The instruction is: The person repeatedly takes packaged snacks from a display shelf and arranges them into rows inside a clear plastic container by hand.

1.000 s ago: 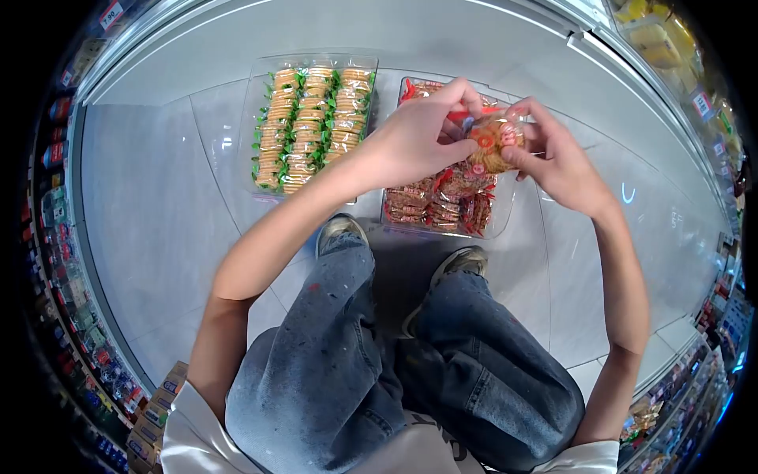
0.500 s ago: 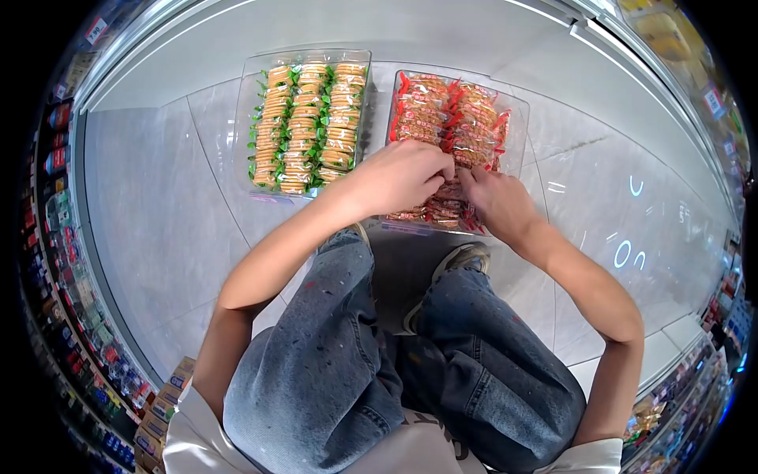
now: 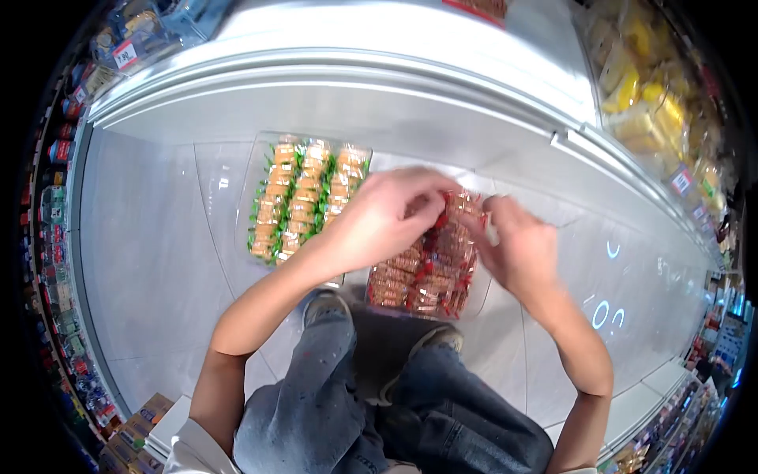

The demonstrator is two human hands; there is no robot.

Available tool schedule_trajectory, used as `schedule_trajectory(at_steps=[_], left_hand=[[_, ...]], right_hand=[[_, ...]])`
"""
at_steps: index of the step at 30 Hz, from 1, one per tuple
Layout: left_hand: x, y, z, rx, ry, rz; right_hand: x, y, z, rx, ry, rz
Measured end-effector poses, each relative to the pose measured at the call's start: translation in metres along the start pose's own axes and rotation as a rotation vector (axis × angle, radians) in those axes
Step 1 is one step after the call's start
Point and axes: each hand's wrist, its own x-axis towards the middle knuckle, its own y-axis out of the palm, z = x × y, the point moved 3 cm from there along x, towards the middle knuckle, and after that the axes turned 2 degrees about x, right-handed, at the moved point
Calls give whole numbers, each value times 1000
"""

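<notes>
On the floor, a clear plastic tray (image 3: 475, 313) holds rows of brown snack packets (image 3: 395, 284) in clear and red wrapping. My left hand (image 3: 395, 209) comes over the tray's far left part, its fingers curled at some red-wrapped packets (image 3: 460, 212). Across from it, my right hand (image 3: 517, 241) bends its fingers against the right side of the same packets. Both hands are smeared by motion, and the far end of the tray is partly hidden behind them. To the left, a second clear tray (image 3: 246, 225) holds three rows of pale round biscuit packets (image 3: 304, 201) with green wrapping.
A low white shelf edge (image 3: 332, 69) runs across behind the trays. At the upper right are bagged yellow goods (image 3: 651, 99). Shelves of drinks (image 3: 59, 229) line the left, with cardboard boxes (image 3: 138, 426) at the lower left. My feet are close in front of the trays.
The view has tilted up, so the trays appear lower and more shelf shows. My hands have moved from the tray's middle to its far end, and they are wider apart.
</notes>
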Motion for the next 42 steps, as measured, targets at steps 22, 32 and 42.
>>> schedule_trajectory(at_steps=[22, 32, 42], left_hand=[[67, -46, -40, -514, 367, -296], [55, -6, -50, -436, 373, 1], [48, -5, 21, 94, 98, -52]], right_hand=[[140, -77, -13, 714, 0, -62], [70, -53, -25, 915, 74, -99], [60, -7, -61, 685, 238, 173]])
